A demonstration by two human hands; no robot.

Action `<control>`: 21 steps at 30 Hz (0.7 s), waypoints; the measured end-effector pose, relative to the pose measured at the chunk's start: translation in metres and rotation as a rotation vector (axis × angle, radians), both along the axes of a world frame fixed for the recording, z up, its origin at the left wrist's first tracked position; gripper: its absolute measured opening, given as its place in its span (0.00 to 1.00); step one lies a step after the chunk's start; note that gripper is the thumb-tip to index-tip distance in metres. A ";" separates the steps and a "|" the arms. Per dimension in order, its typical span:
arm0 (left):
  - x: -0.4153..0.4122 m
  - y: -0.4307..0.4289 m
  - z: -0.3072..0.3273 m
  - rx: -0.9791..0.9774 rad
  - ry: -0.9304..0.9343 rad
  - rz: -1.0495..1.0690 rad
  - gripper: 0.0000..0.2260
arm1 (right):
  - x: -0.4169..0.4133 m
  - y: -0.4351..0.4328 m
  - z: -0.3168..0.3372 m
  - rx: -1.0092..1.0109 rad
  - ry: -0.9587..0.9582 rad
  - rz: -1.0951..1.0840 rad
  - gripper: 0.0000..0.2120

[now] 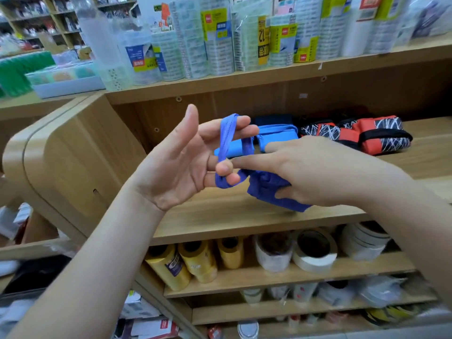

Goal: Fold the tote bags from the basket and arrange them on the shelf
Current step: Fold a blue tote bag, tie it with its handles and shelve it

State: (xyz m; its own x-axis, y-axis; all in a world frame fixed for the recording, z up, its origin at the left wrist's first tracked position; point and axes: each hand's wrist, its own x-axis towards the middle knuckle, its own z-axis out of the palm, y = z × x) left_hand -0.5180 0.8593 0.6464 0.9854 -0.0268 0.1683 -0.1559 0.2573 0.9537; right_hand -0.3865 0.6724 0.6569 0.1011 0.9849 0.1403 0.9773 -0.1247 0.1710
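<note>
A folded dark blue tote bag [269, 192] is held above the wooden shelf board [220, 216]. My right hand [313, 172] grips the folded bundle from above, index finger stretched left. My left hand [186, 157] stands palm up beside it, with the bag's blue strap [226, 138] looped over its upper fingers and wound round its curled lower fingers. Behind on the same shelf lie a folded light blue tote [276, 138] and folded red-and-black patterned totes [362, 135]. The basket is out of sight.
The shelf above carries stacks of clear tape rolls [220, 45]. Below are yellow tape rolls [195, 263] and white tape rolls [315, 250]. The shelf unit's rounded wooden end [61, 155] stands at left. A lower shelf holds more packets.
</note>
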 end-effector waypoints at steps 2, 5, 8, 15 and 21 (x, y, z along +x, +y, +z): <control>0.000 -0.005 -0.001 -0.041 -0.022 0.042 0.35 | 0.010 0.000 -0.005 0.061 0.154 -0.013 0.28; 0.003 -0.013 -0.010 -0.229 0.073 0.313 0.19 | 0.024 -0.003 -0.019 0.175 0.343 0.014 0.18; 0.010 -0.014 -0.021 -0.433 0.211 0.573 0.05 | 0.027 -0.004 -0.031 0.274 0.412 0.069 0.11; 0.014 -0.021 -0.028 -0.045 0.147 0.661 0.19 | 0.022 -0.001 -0.035 0.465 0.713 0.126 0.14; 0.003 -0.012 -0.015 1.039 0.059 0.552 0.16 | 0.033 -0.009 -0.041 0.378 0.961 0.044 0.20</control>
State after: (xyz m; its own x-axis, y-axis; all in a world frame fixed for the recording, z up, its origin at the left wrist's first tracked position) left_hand -0.5153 0.8472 0.6318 0.9121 0.3083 0.2703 0.0486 -0.7360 0.6753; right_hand -0.3536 0.6631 0.6164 0.2988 0.8991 0.3200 0.6856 0.0310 -0.7273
